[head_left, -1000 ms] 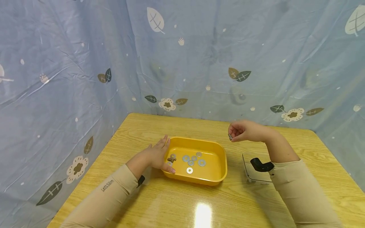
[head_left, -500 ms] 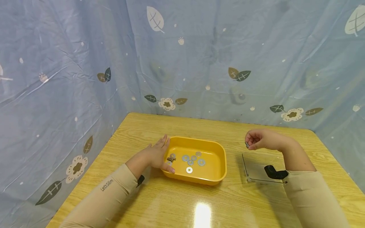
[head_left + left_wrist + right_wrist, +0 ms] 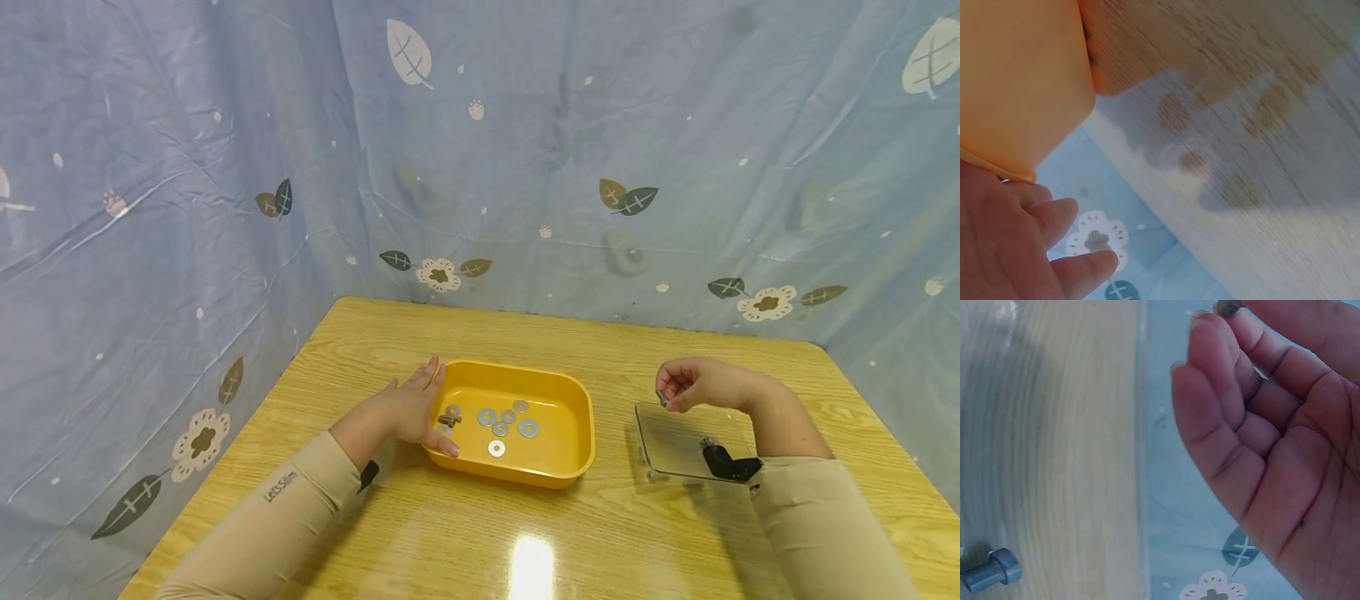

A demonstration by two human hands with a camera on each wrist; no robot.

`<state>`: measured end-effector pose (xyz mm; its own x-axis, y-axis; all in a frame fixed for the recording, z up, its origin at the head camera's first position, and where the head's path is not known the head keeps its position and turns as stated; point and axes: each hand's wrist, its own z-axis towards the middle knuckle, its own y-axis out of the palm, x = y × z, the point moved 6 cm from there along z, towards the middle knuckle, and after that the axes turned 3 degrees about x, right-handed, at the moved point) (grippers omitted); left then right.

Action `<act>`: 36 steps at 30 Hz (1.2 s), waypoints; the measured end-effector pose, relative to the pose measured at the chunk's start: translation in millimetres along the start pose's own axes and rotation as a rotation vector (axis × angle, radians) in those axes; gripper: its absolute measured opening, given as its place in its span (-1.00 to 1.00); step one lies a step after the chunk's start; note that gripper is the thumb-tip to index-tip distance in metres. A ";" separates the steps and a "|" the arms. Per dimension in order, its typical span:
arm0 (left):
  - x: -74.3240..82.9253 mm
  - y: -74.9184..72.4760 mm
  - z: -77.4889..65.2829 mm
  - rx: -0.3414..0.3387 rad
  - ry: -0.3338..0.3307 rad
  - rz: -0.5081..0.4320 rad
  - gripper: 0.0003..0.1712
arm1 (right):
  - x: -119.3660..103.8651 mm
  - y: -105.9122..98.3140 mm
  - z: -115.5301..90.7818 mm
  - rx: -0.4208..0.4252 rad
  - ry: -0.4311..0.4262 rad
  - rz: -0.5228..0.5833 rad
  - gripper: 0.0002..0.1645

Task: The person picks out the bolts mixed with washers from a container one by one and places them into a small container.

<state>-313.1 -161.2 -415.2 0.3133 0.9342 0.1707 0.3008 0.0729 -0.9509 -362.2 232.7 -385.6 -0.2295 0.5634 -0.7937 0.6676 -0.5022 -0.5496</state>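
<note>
My left hand [image 3: 411,414] rests on the left end of a yellow plastic tray [image 3: 582,417], fingers spread, thumb over the near rim. The left wrist view shows its fingers against the tray's rim [image 3: 997,172]. Inside the tray lie several flat washers [image 3: 528,428] and, near my left hand, a few bolts [image 3: 450,420]. My right hand [image 3: 708,385] pinches a small grey metal bolt [image 3: 662,398] between thumb and fingertips, above the far left part of a clear plastic container [image 3: 678,433]. Only the end of that bolt [image 3: 1229,307] shows in the right wrist view.
Another grey bolt with a knurled head [image 3: 991,570] lies on the clear container, low in the right wrist view. The wood-grain table [image 3: 420,533] carries everything. A blue patterned curtain [image 3: 525,167] hangs behind and at the left.
My right hand has moved right and towards me with the bolt, from beside the yellow tray to over the clear container, and sinks lower. The left hand stays on the tray.
</note>
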 end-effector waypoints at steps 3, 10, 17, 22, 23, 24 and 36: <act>-0.9 0.1 0.3 -0.002 -0.005 -0.002 0.53 | 6.0 2.8 1.8 -0.032 0.005 0.018 -0.85; -3.1 1.0 3.6 -0.008 -0.008 0.013 0.61 | 16.7 7.0 3.5 -0.043 0.039 -0.009 -0.77; -4.9 2.9 4.9 -0.012 -0.017 0.010 0.61 | 13.7 7.6 2.1 -0.037 0.036 -0.043 -0.77; -4.4 3.2 3.9 -0.008 -0.019 0.012 0.57 | 8.4 8.4 1.2 -0.043 0.029 -0.044 -0.77; -4.3 3.1 3.9 -0.008 -0.019 0.015 0.57 | 8.2 8.5 1.3 -0.043 0.032 -0.045 -0.77; -4.1 2.9 3.9 -0.008 -0.019 0.015 0.57 | 8.2 8.4 1.5 -0.044 0.034 -0.046 -0.77; -3.7 2.8 3.3 -0.001 -0.007 0.016 0.59 | 4.6 3.1 4.2 -0.025 0.078 -0.094 -0.77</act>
<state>-316.3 -163.2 -419.4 0.3115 0.9377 0.1535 0.2969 0.0574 -0.9532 -364.1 231.0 -392.0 -0.2371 0.6570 -0.7156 0.6633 -0.4287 -0.6134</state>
